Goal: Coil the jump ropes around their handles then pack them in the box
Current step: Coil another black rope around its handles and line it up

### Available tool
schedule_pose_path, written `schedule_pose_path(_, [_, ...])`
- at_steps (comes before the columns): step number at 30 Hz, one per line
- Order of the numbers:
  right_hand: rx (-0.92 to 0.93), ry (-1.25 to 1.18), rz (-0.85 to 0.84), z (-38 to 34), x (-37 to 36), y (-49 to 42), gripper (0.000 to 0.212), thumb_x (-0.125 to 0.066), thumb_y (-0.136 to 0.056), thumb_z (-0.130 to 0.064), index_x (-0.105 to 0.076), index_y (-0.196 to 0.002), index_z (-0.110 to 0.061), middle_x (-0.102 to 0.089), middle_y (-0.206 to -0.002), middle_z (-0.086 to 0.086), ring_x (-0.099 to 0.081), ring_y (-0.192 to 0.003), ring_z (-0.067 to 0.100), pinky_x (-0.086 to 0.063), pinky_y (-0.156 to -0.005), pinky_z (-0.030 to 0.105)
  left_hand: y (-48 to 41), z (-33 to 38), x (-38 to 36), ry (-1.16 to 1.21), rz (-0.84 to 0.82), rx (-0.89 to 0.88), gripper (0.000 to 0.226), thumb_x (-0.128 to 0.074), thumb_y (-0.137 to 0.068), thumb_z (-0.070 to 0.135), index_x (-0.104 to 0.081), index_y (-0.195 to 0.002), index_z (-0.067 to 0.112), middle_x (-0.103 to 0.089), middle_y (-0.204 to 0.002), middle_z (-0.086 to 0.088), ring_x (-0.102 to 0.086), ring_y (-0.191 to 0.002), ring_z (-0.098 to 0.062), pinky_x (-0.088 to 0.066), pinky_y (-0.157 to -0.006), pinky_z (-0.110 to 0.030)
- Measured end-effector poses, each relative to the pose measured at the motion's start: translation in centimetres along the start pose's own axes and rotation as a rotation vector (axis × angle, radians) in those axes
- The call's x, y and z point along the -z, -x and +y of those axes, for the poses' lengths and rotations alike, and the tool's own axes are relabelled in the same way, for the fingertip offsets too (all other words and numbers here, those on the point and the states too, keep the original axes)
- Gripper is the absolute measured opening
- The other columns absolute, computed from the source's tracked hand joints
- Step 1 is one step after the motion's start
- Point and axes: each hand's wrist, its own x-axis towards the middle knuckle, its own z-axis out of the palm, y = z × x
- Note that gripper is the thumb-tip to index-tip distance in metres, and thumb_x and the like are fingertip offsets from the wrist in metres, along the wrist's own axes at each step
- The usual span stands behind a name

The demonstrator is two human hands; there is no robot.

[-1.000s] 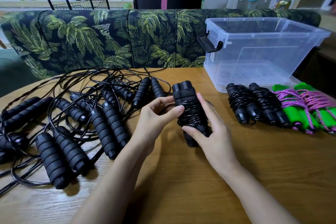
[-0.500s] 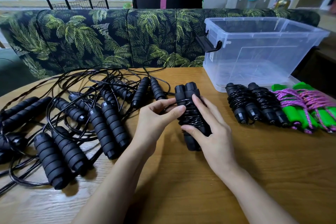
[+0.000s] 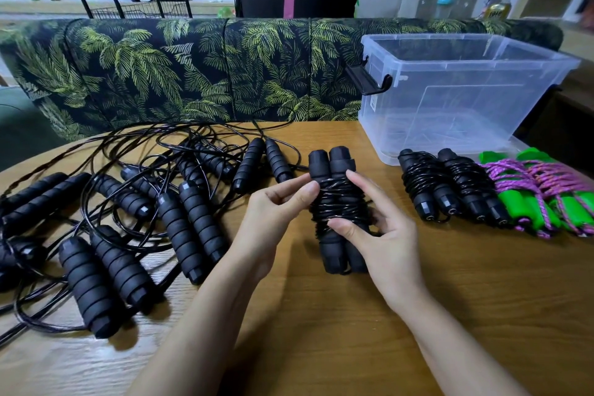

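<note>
Standing open-topped at the far right of the table (image 3: 321,347), showing only bare floor through clear walls: the box (image 3: 450,96). Holding the jump rope bundle (image 3: 334,167) upright at centre, black cord wound round both handles. Curling the right hand (image 3: 385,235) round its lower half, thumb pressing the coils. Pinching the coils' upper left edge with the left hand (image 3: 273,212). Lying just beside the box: two coiled black ropes (image 3: 446,186) and two green-handled ropes (image 3: 546,199).
</note>
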Motion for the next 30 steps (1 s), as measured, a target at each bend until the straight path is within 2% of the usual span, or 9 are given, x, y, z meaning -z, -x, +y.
schedule_pose_path(3, [-0.071,-0.065,-0.049,-0.2,0.1,-0.1,0.059,-0.084,-0.072,-0.022,-0.065,-0.123,-0.044,-0.066,-0.127,-0.009,-0.061,-0.119,0.014,-0.048,-0.103,0.042,-0.2,-0.1,0.4,-0.017,-0.076,0.052,0.053,-0.076,-0.078,0.045,-0.070,-0.121,0.014,-0.073,-0.114,-0.001,-0.064,-0.114,-0.014,-0.046,-0.099,-0.034])
schedule_pose_path(6, [-0.088,-0.109,-0.081,-0.4,0.3,-0.1,0.058,-0.079,-0.072,-0.023,-0.062,-0.125,-0.038,-0.066,-0.124,-0.020,-0.062,-0.114,0.004,-0.049,-0.095,0.025,-0.2,0.2,0.8,0.062,-0.142,0.081,0.047,-0.070,-0.081,0.034,-0.069,-0.120,0.007,-0.072,-0.116,-0.009,-0.065,-0.116,-0.024,-0.050,-0.100,-0.034])
schedule_pose_path(13, [0.069,0.215,-0.100,0.7,0.3,-0.3,0.051,-0.065,-0.093,-0.028,-0.050,-0.141,-0.028,-0.041,-0.150,-0.012,-0.037,-0.137,-0.002,-0.032,-0.109,0.014,0.4,0.2,-0.5,0.025,0.057,0.003,0.027,-0.076,-0.076,0.027,-0.076,-0.099,0.012,-0.077,-0.093,-0.002,-0.072,-0.092,-0.012,-0.055,-0.089,-0.029])
schedule_pose_path(16, [0.142,0.412,-0.138,1.2,-0.4,0.2,0.050,-0.049,-0.097,-0.036,-0.038,-0.146,-0.039,-0.030,-0.156,-0.014,-0.031,-0.142,0.002,-0.033,-0.108,0.017,0.5,-0.4,-1.3,-0.005,0.126,-0.106,0.015,-0.076,-0.081,0.008,-0.072,-0.082,0.022,-0.075,-0.075,0.011,-0.069,-0.074,0.004,-0.051,-0.068,-0.010])
schedule_pose_path(20, [0.131,0.746,-0.093,1.2,-1.3,1.0,0.085,-0.057,-0.077,-0.056,-0.021,-0.151,-0.037,-0.016,-0.159,-0.010,-0.033,-0.142,0.016,-0.052,-0.082,0.035,0.8,-0.9,-1.9,-0.130,0.056,-0.217,0.029,-0.071,-0.087,0.004,-0.069,-0.086,0.032,-0.074,-0.081,0.021,-0.068,-0.085,0.008,-0.049,-0.072,-0.008])
schedule_pose_path(23, [0.148,0.830,-0.005,1.3,-0.8,0.7,0.087,-0.070,-0.077,-0.041,-0.022,-0.149,-0.034,-0.021,-0.159,-0.008,-0.038,-0.135,0.021,-0.056,-0.076,0.042,0.5,-1.3,-1.7,-0.314,-0.097,-0.293,0.024,-0.062,-0.096,0.016,-0.066,-0.114,0.031,-0.073,-0.107,0.018,-0.064,-0.109,0.000,-0.050,-0.092,-0.018])
schedule_pose_path(25, [0.169,0.854,0.003,1.3,-0.3,0.4,0.085,-0.074,-0.077,-0.031,-0.026,-0.147,-0.036,-0.024,-0.159,-0.010,-0.045,-0.129,0.023,-0.057,-0.075,0.044,0.4,-1.6,-1.6,-0.386,-0.073,-0.328,0.026,-0.058,-0.097,0.024,-0.062,-0.123,0.023,-0.073,-0.108,0.013,-0.066,-0.107,-0.001,-0.051,-0.093,-0.024])
schedule_pose_path(28, [0.218,0.821,-0.012,1.1,-0.2,0.4,0.080,-0.076,-0.075,-0.024,-0.034,-0.143,-0.036,-0.029,-0.157,-0.013,-0.050,-0.127,0.022,-0.055,-0.080,0.040,0.3,-1.2,-1.4,-0.390,0.068,-0.347,0.019,-0.060,-0.094,0.030,-0.055,-0.100,0.013,-0.071,-0.083,0.008,-0.071,-0.083,-0.007,-0.056,-0.080,-0.035])
schedule_pose_path(30, [0.253,0.813,-0.038,0.9,-0.3,0.4,0.077,-0.078,-0.074,-0.024,-0.041,-0.140,-0.034,-0.032,-0.156,-0.013,-0.050,-0.128,0.019,-0.054,-0.082,0.037,0.0,-1.0,-0.8,-0.372,0.115,-0.368,0.037,-0.064,-0.090,0.045,-0.050,-0.083,0.012,-0.064,-0.071,0.002,-0.070,-0.075,-0.017,-0.057,-0.076,-0.048])
